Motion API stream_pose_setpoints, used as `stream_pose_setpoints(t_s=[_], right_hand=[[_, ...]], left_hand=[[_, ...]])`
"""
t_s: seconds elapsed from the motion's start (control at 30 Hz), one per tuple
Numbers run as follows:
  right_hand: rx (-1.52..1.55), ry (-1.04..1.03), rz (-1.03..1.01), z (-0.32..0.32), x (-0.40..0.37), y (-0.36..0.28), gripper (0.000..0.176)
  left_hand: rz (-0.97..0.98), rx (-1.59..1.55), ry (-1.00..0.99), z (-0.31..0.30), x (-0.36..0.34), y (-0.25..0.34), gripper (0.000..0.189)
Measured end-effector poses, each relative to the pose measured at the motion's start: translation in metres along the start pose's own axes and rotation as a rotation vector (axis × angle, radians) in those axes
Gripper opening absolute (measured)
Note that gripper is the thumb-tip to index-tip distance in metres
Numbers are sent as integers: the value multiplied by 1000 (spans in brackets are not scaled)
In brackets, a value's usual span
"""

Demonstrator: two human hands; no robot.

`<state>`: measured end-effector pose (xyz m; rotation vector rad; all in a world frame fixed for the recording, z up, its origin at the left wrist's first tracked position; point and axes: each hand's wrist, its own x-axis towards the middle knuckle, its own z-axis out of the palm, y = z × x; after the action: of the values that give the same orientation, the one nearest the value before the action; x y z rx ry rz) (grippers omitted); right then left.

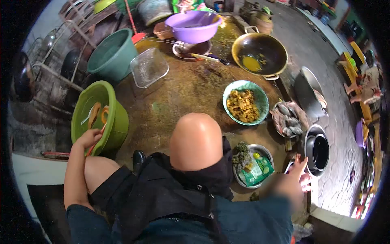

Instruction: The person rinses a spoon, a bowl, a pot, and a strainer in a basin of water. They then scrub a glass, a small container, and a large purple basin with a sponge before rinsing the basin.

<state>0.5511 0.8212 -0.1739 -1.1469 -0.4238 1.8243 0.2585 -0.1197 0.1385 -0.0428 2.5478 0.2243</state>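
- Your L hand point(87, 139) was at the rim of the lime-green tub point(120, 124), fingers bent by a thin red thing point(92, 148); can't tell if they pinched it.
- The tub stood on the floor to your L, by your L leg. In it: a brown thing point(94, 114), an orange ring point(105, 114) & a bit of white.
- Your R hand point(297, 168) was out to your R, fingers spread w/ nothing seen btwn them.
- It was just beside the dark pot point(319, 152). Pink stuff point(306, 182) was near it too, too blurry to name.
- L of your R hand, a metal bowl point(268, 153) had a green pack point(256, 171) & a lime point(256, 155) in it.
- Past that: fish point(291, 121), a bowl point(263, 95) of yellow-brown food point(243, 106) & a big wok point(240, 45).
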Motion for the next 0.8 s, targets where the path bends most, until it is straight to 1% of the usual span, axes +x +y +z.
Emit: stream_pose_setpoints(t_s=[0.03,0.1,0.13,0.17,0.2,0.23,0.27,0.3,0.37,0.4,0.47,0.5,0.53,0.57,0.63,0.67,0.7,0.73,0.8], right_hand=[[36,-28,30,-1,-1,7,52],[62,-66,95,0,-15,18,55],[55,-75,129,0,-20,22,57],[-5,-63,200,-10,7,31,56],[-152,-31,95,5,-15,43,47],[-242,-70,168,10,-7,51,38],[-331,-107,239,14,2,60,29],[-398,-93,251,44,-30,66,19],[-538,-263,233,99,-78,85,18],[-686,-397,197,130,-92,99,16],[-801,-610,124,206,-169,116,11],[-969,-690,82,245,-200,125,22],[-1027,-842,76,271,-192,144,26],[-1158,-863,-29,303,-212,160,30],[-1426,-1067,-208,359,-216,196,35],[-1645,-1123,-370,387,-233,213,40],[-1655,-1239,-506,407,-234,238,45],[-1786,-1314,-595,428,-231,262,48],[-2093,-1341,-765,461,-253,306,51]], left_hand=[[25,-15,-22,-1,10,-2,31],[119,88,-22,-8,27,-6,38],[112,130,-21,-14,29,2,36],[106,169,-20,-20,31,11,34],[85,134,-78,-25,43,15,38],[66,100,-138,-26,57,15,41],[67,74,-73,-21,72,7,43],[71,53,-6,-11,91,-1,46],[47,-71,76,16,131,-15,54],[55,-69,84,21,131,-6,54],[-194,261,426,46,121,29,64],[-186,258,435,51,122,26,64],[-146,261,509,56,126,23,68],[-107,262,581,62,130,18,73],[-67,184,524,64,130,7,74],[-58,179,534,63,131,5,74],[-32,182,566,62,131,7,74],[-13,183,594,63,131,6,74],[-1,161,611,67,135,0,75]])
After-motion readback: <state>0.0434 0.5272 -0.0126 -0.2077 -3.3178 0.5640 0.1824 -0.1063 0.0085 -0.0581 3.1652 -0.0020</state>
